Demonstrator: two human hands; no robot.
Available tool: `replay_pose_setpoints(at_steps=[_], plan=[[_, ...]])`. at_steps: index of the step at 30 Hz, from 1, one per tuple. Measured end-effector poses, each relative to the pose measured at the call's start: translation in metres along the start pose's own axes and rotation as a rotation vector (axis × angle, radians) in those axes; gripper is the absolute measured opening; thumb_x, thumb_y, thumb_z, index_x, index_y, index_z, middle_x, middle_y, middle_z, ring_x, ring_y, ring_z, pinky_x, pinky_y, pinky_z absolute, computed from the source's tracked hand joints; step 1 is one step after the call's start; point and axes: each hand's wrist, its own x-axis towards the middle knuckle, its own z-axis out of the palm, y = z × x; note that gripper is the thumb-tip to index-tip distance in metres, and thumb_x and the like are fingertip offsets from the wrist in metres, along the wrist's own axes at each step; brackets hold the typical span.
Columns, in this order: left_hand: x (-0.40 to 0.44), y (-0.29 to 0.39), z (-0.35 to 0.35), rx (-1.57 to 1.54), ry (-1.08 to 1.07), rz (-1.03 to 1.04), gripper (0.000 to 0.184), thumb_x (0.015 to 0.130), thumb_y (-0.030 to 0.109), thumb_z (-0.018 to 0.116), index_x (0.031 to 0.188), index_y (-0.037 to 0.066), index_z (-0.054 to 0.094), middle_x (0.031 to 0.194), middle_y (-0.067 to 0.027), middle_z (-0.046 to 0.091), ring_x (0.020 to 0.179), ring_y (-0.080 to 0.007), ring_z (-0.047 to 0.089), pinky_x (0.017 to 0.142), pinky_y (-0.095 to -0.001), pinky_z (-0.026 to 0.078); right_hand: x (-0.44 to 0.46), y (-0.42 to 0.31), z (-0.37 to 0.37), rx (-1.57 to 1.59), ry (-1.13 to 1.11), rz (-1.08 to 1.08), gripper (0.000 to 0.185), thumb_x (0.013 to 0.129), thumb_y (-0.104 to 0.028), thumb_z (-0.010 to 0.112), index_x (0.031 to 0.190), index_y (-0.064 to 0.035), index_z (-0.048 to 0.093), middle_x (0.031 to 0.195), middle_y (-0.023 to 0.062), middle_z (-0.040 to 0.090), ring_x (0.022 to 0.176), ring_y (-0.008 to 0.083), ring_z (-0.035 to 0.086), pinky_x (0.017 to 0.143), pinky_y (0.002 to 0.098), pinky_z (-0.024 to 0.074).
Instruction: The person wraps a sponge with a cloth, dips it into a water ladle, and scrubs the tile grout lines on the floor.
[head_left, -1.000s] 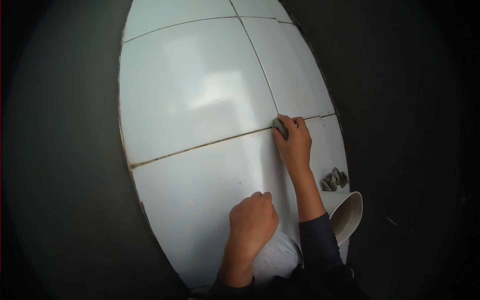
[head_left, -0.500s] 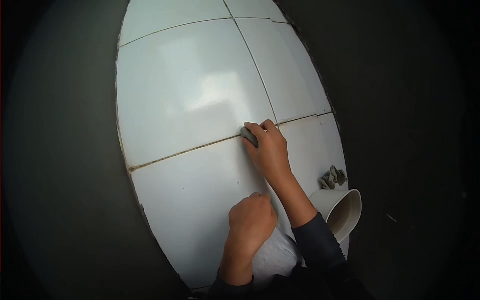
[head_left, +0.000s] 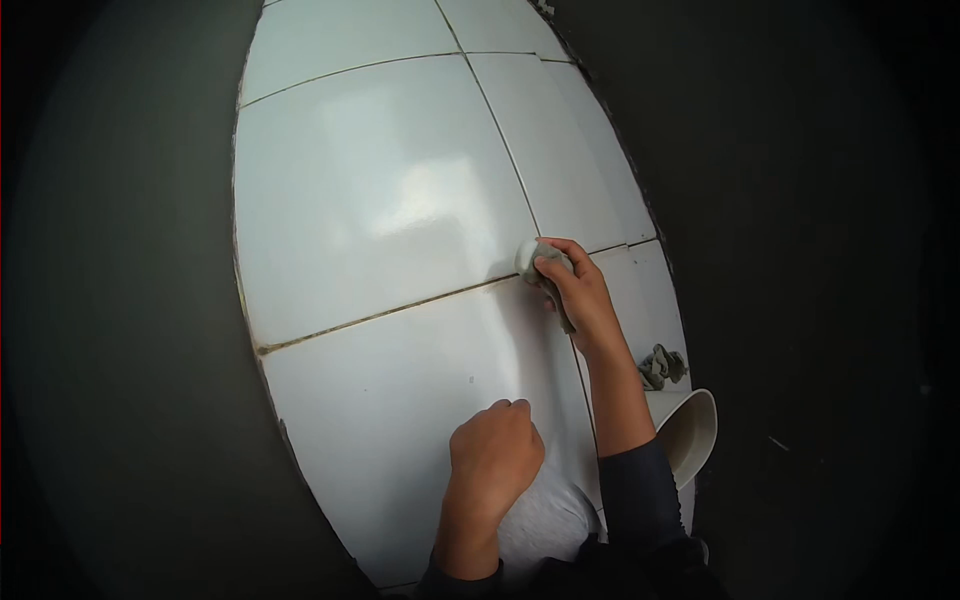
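Note:
My right hand grips a crumpled grey rag with a whitish patch at its left edge. A loose end of the rag hangs below the fingers. The hand is at the crossing of the joint lines on the white tiles, close to the surface. My left hand is closed in a fist, lower down and to the left, with its back towards me. Its palm is hidden, so I cannot tell whether anything is in it. Brownish dirt marks the joint left of the rag.
A whitish tub stands by the right edge of the tiles, partly behind my right forearm. Another crumpled grey rag lies just beyond it. Dark grey ground borders the tiles on both sides. Light grey fabric shows below my left hand.
My right hand has moved right along the joint and turned, and more of the rag shows. The view has shifted slightly. My left hand stays closed in about the same place.

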Motion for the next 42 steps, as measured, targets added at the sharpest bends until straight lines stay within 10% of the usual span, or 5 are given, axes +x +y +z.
replay_pose_setpoints(at_steps=[4, 15, 23, 28, 42], plan=[[0.0, 0.0, 0.001, -0.006, 0.028, 0.023, 0.02, 0.088, 0.011, 0.044, 0.079, 0.0, 0.059, 0.081, -0.0169, 0.061, 0.08, -0.0355, 0.06, 0.072, -0.0441, 0.048, -0.016, 0.005, -0.014, 0.508, -0.118, 0.021, 0.037, 0.092, -0.006, 0.041, 0.129, -0.0079, 0.04, 0.11, 0.0175, 0.056, 0.092, 0.0233, 0.065, 0.059, 0.0262, 0.0462], [0.001, -0.003, 0.001, -0.016, -0.004, 0.017, 0.02, 0.088, 0.011, 0.044, 0.079, 0.001, 0.059, 0.08, -0.0155, 0.061, 0.078, -0.0345, 0.06, 0.071, -0.0436, 0.048, -0.005, 0.041, -0.016, 0.584, 0.045, -0.032, 0.019, 0.095, -0.014, 0.054, 0.113, -0.0075, 0.054, 0.103, 0.0116, 0.06, 0.087, 0.0192, 0.063, 0.065, 0.0273, 0.0495], [0.0, -0.003, 0.0, -0.005, -0.019, 0.041, 0.019, 0.087, 0.01, 0.044, 0.079, 0.001, 0.058, 0.08, -0.0154, 0.061, 0.078, -0.0347, 0.06, 0.071, -0.0443, 0.048, 0.007, 0.05, 0.002, -0.159, 0.301, -0.356, 0.033, 0.084, -0.01, 0.069, 0.115, -0.0039, 0.059, 0.12, 0.0075, 0.052, 0.105, 0.0182, 0.053, 0.092, 0.0299, 0.0442], [0.0, -0.003, -0.001, -0.008, -0.032, 0.043, 0.019, 0.087, 0.01, 0.044, 0.079, 0.0, 0.058, 0.081, -0.0157, 0.061, 0.077, -0.0353, 0.06, 0.07, -0.0452, 0.048, 0.005, 0.053, 0.012, -0.602, 0.325, -0.671, 0.032, 0.082, -0.006, 0.068, 0.113, -0.0061, 0.061, 0.115, 0.0146, 0.055, 0.1, 0.0319, 0.057, 0.084, 0.0379, 0.0499], [0.0, -0.001, 0.0, -0.008, -0.065, 0.012, 0.021, 0.088, 0.01, 0.043, 0.079, -0.001, 0.058, 0.081, -0.0164, 0.061, 0.078, -0.0355, 0.06, 0.072, -0.0449, 0.048, -0.005, 0.046, 0.03, -0.842, 0.34, -0.746, 0.033, 0.077, -0.01, 0.073, 0.109, -0.0097, 0.064, 0.096, 0.0127, 0.061, 0.084, 0.0297, 0.061, 0.072, 0.0374, 0.0528]])
